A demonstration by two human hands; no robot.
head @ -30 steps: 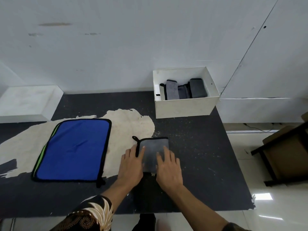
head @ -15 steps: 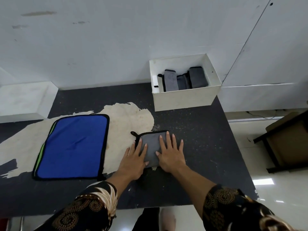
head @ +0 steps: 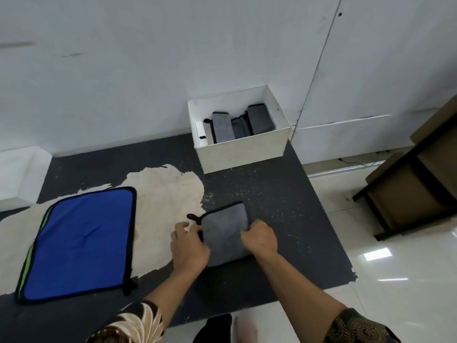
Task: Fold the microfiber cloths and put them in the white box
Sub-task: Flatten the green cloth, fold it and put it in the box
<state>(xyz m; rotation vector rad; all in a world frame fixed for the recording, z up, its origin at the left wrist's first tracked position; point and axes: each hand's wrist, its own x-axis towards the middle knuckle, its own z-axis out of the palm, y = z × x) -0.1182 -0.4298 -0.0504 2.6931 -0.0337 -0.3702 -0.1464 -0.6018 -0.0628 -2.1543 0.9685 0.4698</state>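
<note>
The folded gray cloth (head: 225, 233) is gripped at both sides near the front of the dark tabletop (head: 272, 194). Its left edge is clasped by the left hand (head: 190, 246), fingers curled round it; its right edge is clasped by the right hand (head: 261, 237), knuckles up. A black loop is seen at the cloth's far left corner. The white box (head: 242, 149) is set at the back of the tabletop, with folded gray cloths (head: 237, 125) stood inside. A blue cloth (head: 79, 241) is laid flat, well to the left.
</note>
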